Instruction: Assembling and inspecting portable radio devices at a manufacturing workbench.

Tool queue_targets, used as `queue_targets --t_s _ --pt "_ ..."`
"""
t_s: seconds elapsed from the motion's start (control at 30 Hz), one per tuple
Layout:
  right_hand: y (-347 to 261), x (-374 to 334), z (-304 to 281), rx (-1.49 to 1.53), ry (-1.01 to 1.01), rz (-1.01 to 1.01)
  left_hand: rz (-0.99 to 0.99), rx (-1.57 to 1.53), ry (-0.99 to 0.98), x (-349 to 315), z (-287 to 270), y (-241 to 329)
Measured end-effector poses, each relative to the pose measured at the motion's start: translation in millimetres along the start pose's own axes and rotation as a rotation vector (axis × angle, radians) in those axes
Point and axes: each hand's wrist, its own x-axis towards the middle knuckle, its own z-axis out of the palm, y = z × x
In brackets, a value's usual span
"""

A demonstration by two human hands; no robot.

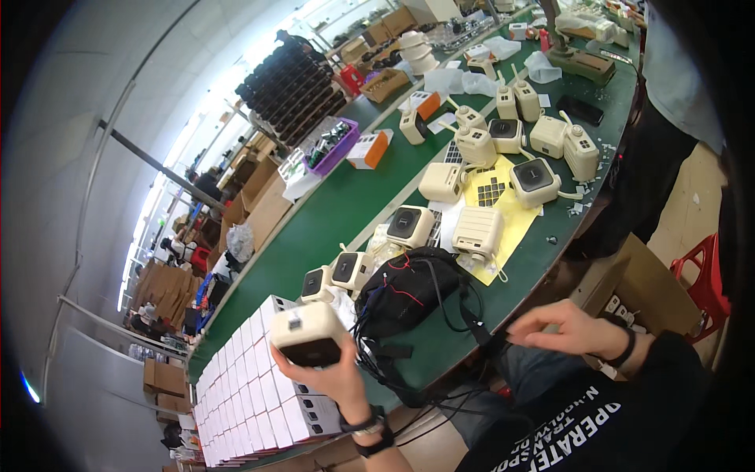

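Note:
My left hand (334, 376) grips a cream box-shaped device (303, 321) with rounded corners and a dark panel, held up over the near end of the white boxes. A small port-like part shows on its upper side. My right hand (554, 326) hangs in the air beyond the table edge, above my lap, fingers stretched and holding nothing. Between the hands, a black bag (413, 291) lies on the green table with dark cables and thin red wires on it. Two similar cream devices, one of them a dark-faced device (351, 270), stand just beyond my left hand.
Stacked white boxes (255, 377) fill the table's near left. Several more cream devices, among them a strapped one (478, 232), crowd a yellow sheet (507, 216). A phone (580, 110) lies near the right edge. Below stands an open carton (641, 287) beside a red stool (700, 287). Another person stands at right.

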Motion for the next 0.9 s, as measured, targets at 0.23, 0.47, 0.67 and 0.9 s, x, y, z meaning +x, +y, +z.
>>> queue_targets --t_s 0.23,0.47,0.67,0.9 --pt "-63.1 45.3 89.0 0.077 -0.102 -0.537 -0.103 -0.550 0.362 -111.3 -18.3 98.8" --pt "-63.2 22.9 80.3 -0.005 -0.163 -0.649 -0.011 -0.342 -0.098 -130.4 -71.5 105.9" --pt "-52.9 19.3 82.9 -0.554 -0.093 -1.207 -0.602 -0.677 -0.142 -150.5 -108.9 82.9" --pt "-41.8 8.0 66.0 -0.284 -0.313 -0.915 -0.593 -0.840 -0.392 -156.9 -107.3 86.9"
